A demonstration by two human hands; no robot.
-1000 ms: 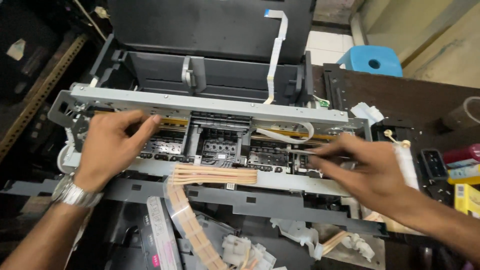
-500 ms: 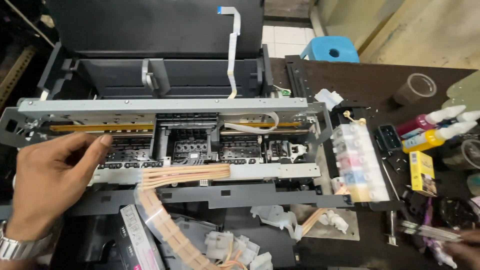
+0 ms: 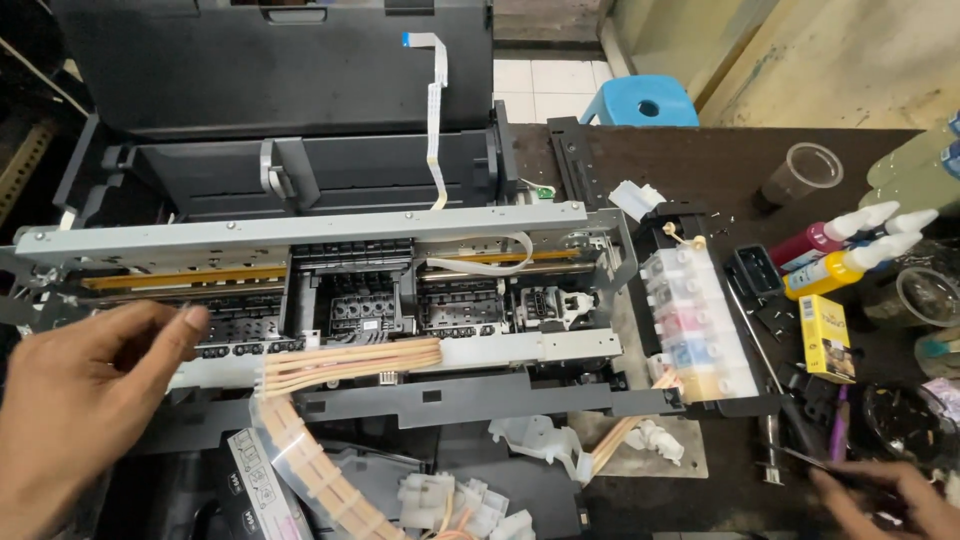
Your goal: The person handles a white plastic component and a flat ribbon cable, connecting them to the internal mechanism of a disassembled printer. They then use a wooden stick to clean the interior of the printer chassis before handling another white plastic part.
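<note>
Left hand: my left hand [image 3: 85,400] is nearest the lens at the lower left, fingers loosely curled and half open, gripping nothing; the fingertips [image 3: 190,322] hover at the front edge of the opened black inkjet printer with its bare metal frame [image 3: 300,232].
Right hand: my right hand [image 3: 885,500] sits at the bottom right corner, mostly cut off by the frame edge; the fingers seem pinched on a thin dark tool [image 3: 815,462], though I cannot tell how firmly they close.
Tube bundle: a flat ribbon of pale pink ink tubes [image 3: 350,362] lies across the printer's front rail just right of my left fingertips, then bends down towards the lower edge of the view.
White clips: loose white plastic fittings [image 3: 540,440] lie below the front rail, near the middle.
Carriage: the black print-head carriage [image 3: 350,295] sits left of centre under the metal frame, behind the tube bundle.
Ink tank: a clear block of ink tanks showing coloured ink [image 3: 690,325] stands against the printer's right side.
Bench items: a small yellow box [image 3: 825,338] lies right of the tank, between it and my right hand's side of the dark bench.
Bottles: red and yellow squeeze bottles with white nozzles [image 3: 850,250] lie further back.
Ribbon cable: a white flat cable with a blue tip [image 3: 435,110] hangs from the raised black lid.
Far: a blue plastic stool [image 3: 640,102] stands on the floor beyond the bench.
</note>
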